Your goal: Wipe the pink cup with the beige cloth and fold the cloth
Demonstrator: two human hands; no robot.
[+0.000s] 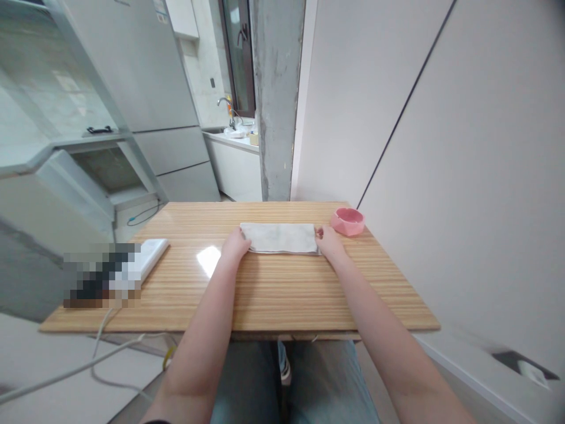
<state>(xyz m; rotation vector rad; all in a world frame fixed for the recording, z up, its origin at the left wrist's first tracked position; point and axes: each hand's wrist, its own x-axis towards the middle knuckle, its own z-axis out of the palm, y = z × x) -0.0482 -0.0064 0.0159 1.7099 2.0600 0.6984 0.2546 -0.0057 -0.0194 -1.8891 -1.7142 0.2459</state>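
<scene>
A pale grey-white cloth (281, 238), folded into a long flat strip, lies across the middle of the wooden table (282, 294). My left hand (235, 243) is closed on its left end, thumb on the near side. At the opposite end, my right hand (329, 240) pinches the cloth's right edge, with the fingertips partly hidden. Just beyond my right hand stands a pink faceted bowl (348, 221), apart from the hand and the cloth.
On the table's left side lies a white object (154, 250), partly blurred out, with a white cable (103, 330) hanging off the edge. A wall (419, 194) borders the table on the right. Beyond the far edge are a grey pillar (279, 106), a sink counter and cabinets.
</scene>
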